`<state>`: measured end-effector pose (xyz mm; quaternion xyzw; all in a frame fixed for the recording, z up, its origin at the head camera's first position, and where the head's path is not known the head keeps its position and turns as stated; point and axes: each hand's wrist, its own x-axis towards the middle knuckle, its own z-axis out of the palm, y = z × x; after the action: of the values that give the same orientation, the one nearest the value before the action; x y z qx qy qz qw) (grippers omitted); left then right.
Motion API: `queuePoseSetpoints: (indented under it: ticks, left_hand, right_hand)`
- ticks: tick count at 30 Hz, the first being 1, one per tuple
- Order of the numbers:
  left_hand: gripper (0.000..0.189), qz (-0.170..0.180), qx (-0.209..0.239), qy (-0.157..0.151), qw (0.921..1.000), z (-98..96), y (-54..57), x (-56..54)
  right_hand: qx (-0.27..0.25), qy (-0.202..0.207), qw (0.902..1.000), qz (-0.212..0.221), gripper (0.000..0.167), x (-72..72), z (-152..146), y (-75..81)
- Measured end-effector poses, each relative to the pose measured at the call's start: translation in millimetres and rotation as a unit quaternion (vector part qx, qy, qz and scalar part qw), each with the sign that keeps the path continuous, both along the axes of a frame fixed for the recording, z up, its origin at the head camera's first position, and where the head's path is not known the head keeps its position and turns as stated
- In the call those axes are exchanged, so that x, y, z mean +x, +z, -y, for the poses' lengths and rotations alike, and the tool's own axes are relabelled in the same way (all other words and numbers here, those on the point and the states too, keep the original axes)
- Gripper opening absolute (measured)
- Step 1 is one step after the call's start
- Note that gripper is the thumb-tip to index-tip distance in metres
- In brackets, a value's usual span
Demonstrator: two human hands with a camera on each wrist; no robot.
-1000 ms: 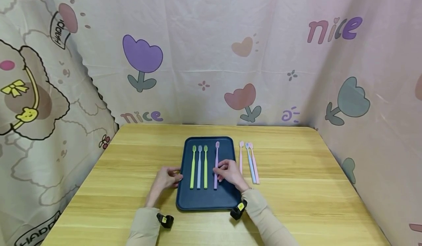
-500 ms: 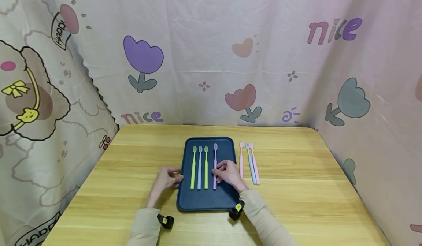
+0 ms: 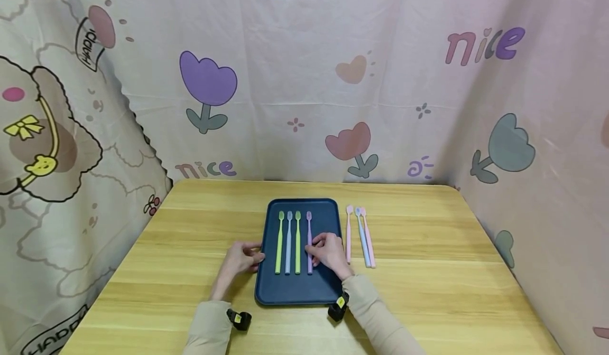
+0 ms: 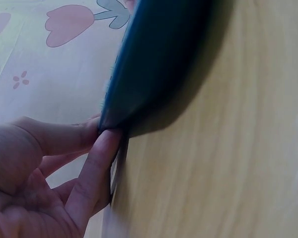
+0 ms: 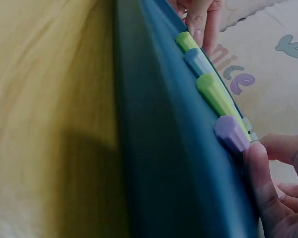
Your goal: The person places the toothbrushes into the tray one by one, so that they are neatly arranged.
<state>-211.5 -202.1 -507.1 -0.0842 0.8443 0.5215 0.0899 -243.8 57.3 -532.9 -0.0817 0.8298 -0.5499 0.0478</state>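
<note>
Two hands grasp things just below the middle of the head view. Fingers of the right hand (image 3: 329,252) pinch the purple toothbrush (image 3: 309,233) about its handle, its head toward the top of the frame. It appears to lie on the tray, though the dim right wrist view leaves me unsure that its whole length touches. Fingers of the left hand (image 3: 241,259) grip the left edge of the dark blue tray (image 3: 300,294), at lower centre.

Left of the purple toothbrush, three more stand in a near-parallel row on the tray: a green toothbrush (image 3: 279,244), a blue toothbrush (image 3: 288,244) and a second green toothbrush (image 3: 297,244), all heads up-frame. Just right of the tray, a pink toothbrush (image 3: 349,236) lies on the wooden desk (image 3: 428,239); beside it, a pale blue toothbrush (image 3: 365,243) and another pink toothbrush (image 3: 369,244) lie close together. Beige sleeves (image 3: 209,323) enter at the bottom, a black wrist camera (image 3: 239,320) by the left one. A printed curtain (image 3: 285,54) fills the upper frame.
</note>
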Motion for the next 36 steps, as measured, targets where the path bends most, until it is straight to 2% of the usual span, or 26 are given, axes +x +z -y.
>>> queuePoseSetpoints:
  ticks: [7, 15, 19, 25, 36]
  left_hand:
    - [0.037, -0.006, 0.015, -0.018, 0.9997, 1.3, 1.8, -0.1]
    - [0.038, 0.002, -0.001, 0.002, 1.0, -1.5, 0.3, -1.5]
    - [0.038, 0.003, -0.003, 0.0, 1.0, -0.8, -0.3, -0.6]
    - [0.038, -0.002, 0.005, -0.006, 1.0, 0.3, -2.2, -0.8]
    - [0.038, -0.003, -0.002, -0.005, 1.0, 0.0, 1.1, 0.5]
  right_hand:
    - [-0.018, 0.005, 0.9997, -0.016, 0.026, 1.9, -6.1, 0.1]
    - [-0.022, 0.033, 0.9992, -0.01, 0.029, 8.4, -8.8, 2.4]
    - [-0.014, 0.035, 0.999, -0.023, 0.028, 10.0, -7.5, 1.3]
    - [-0.015, 0.032, 0.9992, -0.02, 0.029, 9.7, -4.3, 1.2]
    - [-0.021, 0.035, 0.9989, -0.022, 0.031, 9.5, -3.2, -0.7]
